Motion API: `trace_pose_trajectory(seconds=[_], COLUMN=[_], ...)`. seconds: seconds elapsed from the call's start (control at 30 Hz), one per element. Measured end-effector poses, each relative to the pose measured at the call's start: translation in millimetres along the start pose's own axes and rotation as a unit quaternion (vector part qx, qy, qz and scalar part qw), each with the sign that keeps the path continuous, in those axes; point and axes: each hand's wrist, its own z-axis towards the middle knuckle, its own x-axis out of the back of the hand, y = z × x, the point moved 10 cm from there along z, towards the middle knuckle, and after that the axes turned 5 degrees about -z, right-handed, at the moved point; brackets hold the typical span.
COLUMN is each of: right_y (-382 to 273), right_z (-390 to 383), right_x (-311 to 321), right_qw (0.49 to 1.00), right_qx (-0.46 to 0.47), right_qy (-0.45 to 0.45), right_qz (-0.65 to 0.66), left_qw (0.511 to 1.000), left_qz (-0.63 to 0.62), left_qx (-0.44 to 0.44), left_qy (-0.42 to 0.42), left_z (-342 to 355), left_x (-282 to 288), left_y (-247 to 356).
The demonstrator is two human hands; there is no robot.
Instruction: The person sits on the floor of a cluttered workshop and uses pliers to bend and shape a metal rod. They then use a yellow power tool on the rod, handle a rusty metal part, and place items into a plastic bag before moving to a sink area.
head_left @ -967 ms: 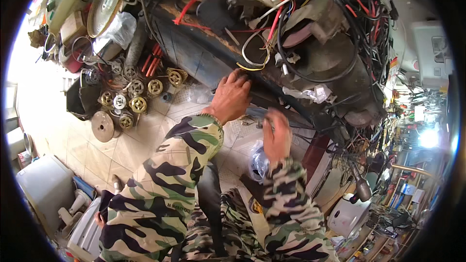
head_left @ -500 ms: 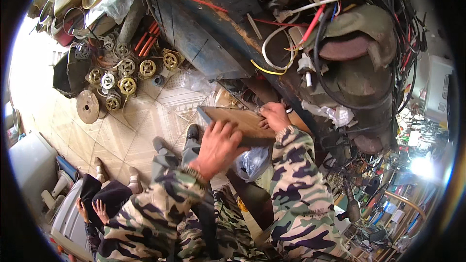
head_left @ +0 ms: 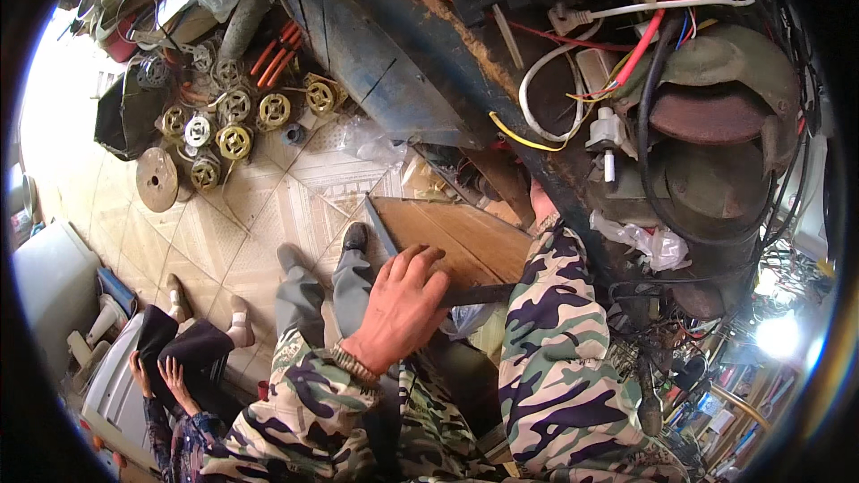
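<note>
A shallow wooden drawer (head_left: 461, 237) with a brown bottom and dark edges juts out from under the workbench. My left hand (head_left: 403, 309) lies over its near left corner. Its fingers curl over the inner side, and the thumb is on the outer side of the near wall. My right hand (head_left: 541, 204) reaches past the far right end of the drawer, under the bench edge. Only the back of that hand shows; its fingers are hidden. Below the drawer hangs a clear plastic bag (head_left: 467, 320), partly covered.
On the cluttered workbench (head_left: 394, 80) are a greasy bench grinder (head_left: 716, 116), a white plug (head_left: 608, 136) and tangled cables. Several small motors (head_left: 234, 141) and a round spool (head_left: 158, 181) stand on the tiled floor. At lower left a person sits, hands (head_left: 174, 380) on the knees.
My right hand has moved from above the drawer to farther under the bench edge. My left hand has settled lower on the drawer's corner. The view has shifted slightly.
</note>
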Motion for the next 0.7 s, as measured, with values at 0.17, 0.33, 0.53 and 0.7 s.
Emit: trace_pose_trajectory(seconds=[0.17, 0.33, 0.53, 0.7], right_y=[22.2, -64.0, -106.5, -40.0], right_z=[-95.5, -250.3, -365.7, -418.9], right_x=[-184.7, -343.6, -370.8, -360.6], right_qw=[0.864, 0.584, 0.641, 0.64], right_qx=[-0.131, 0.205, 0.231, 0.15], right_qy=[-0.132, -0.343, -0.313, -0.366], right_qz=[-0.468, -0.706, -0.662, -0.659], left_qw=[0.989, 0.98, 0.952, 0.94], left_qz=[0.116, 0.1, 0.018, -0.046], left_qx=[0.016, 0.055, 0.087, 0.162], left_qy=[0.089, 0.165, 0.293, 0.298], left_z=[10.4, 25.7, 20.1, -67.9], left_x=[16.4, 48.0, 81.7, 134.2], left_y=[-5.7, -4.3, -12.7, -42.4])
